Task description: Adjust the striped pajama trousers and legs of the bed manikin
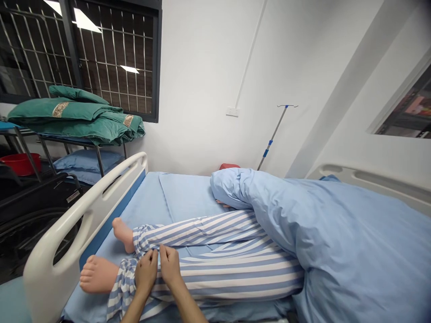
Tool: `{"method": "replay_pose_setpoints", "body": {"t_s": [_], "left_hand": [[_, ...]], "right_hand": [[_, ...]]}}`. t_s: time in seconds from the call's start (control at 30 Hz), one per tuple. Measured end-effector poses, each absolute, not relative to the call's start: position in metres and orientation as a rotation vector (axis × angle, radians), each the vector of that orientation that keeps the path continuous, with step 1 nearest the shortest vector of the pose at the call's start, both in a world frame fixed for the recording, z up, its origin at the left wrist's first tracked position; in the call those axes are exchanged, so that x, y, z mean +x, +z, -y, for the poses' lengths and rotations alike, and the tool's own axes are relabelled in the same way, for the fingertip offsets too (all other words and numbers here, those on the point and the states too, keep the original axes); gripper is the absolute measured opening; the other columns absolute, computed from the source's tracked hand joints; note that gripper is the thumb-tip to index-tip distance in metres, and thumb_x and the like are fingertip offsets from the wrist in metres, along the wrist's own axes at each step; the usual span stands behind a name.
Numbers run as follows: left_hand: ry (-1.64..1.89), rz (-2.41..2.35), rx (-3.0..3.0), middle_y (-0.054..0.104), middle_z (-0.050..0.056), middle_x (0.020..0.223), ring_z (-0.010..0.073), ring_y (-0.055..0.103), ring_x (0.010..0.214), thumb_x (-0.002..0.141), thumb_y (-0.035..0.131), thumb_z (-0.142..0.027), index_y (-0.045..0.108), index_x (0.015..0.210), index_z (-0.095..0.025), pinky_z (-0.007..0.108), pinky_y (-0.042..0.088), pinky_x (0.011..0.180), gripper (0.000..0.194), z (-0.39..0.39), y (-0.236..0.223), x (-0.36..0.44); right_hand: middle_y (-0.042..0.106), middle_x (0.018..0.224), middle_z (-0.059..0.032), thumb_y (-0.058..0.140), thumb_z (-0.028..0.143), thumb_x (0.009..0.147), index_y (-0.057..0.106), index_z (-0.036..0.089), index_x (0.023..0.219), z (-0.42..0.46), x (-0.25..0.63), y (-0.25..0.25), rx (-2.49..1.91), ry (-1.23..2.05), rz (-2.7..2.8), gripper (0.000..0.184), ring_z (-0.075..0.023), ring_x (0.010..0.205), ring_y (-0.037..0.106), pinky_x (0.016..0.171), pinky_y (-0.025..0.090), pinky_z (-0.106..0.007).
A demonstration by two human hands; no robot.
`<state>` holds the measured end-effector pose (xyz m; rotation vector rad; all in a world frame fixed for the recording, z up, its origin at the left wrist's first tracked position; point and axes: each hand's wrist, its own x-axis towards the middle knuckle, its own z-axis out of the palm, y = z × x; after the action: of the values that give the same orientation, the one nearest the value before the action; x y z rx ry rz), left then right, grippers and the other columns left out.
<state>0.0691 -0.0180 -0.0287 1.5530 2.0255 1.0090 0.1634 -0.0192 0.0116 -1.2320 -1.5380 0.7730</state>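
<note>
What looks like a manikin lies on the bed in blue-and-white striped pajama trousers [235, 276], with its bare near foot [97, 274] and far foot [123, 234] toward the footboard. My left hand [147, 270] is closed on the cloth of the near trouser leg, a little above the ankle. Close beside it, my right hand [170, 264] is also closed on that leg, its knuckles nearly meeting the left ones. Trouser cloth bunches in folds around both ankles. A light blue quilt [350, 242], folded back, hides the upper body.
A white footboard [90, 197] closes the bed's left end, with a wheelchair [37, 215] beyond it. Green folded bedding [77, 119] lies on a rack under the window. An IV pole [274, 134] stands behind the bed, and a headboard [373, 179] is at right.
</note>
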Motion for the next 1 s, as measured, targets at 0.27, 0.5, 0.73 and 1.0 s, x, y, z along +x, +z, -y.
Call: {"method": "replay_pose_setpoints", "body": {"t_s": [0.27,0.5,0.73,1.0], "left_hand": [[1.015,-2.075,1.734,0.062,0.003,0.065,0.0151,0.054,0.061,0.079,0.043,-0.03,0.056,0.064,-0.022,0.024,0.03,0.057,0.022,0.025,-0.036,0.075],[1.205,-1.925,1.598,0.048,-0.002,0.05,0.0124,0.045,0.052,0.08,0.04,-0.039,0.043,0.053,-0.02,0.024,0.029,0.055,0.033,0.022,0.0,0.097],[1.452,-1.721,1.232,0.043,-0.004,0.047,0.0123,0.041,0.05,0.078,0.04,-0.047,0.041,0.053,-0.021,0.024,0.034,0.052,0.036,0.013,0.0,0.122],[1.269,-1.836,1.456,0.059,0.003,0.056,0.0154,0.05,0.056,0.078,0.036,-0.042,0.049,0.056,-0.021,0.025,0.034,0.057,0.034,0.015,-0.026,0.116]], "right_hand": [[0.053,0.05,-0.001,0.035,0.036,0.089,0.053,0.016,0.053,0.024,0.168,-0.02,-1.295,0.719,1.52,0.045,-0.0115,0.049,0.04,0.049,0.021,-0.025],[0.045,0.047,0.0015,0.035,0.041,0.088,0.049,0.016,0.05,0.014,0.172,-0.02,-1.173,0.862,1.329,0.047,-0.0105,0.048,0.037,0.048,0.025,-0.023],[0.035,0.046,0.0038,0.039,0.046,0.085,0.04,0.017,0.049,0.005,0.181,-0.023,-1.085,0.996,1.177,0.046,-0.009,0.047,0.031,0.046,0.026,-0.022],[0.048,0.051,0.0002,0.041,0.039,0.084,0.048,0.016,0.054,0.007,0.178,-0.024,-1.176,0.878,1.157,0.038,-0.0112,0.052,0.038,0.048,0.031,-0.022]]}}
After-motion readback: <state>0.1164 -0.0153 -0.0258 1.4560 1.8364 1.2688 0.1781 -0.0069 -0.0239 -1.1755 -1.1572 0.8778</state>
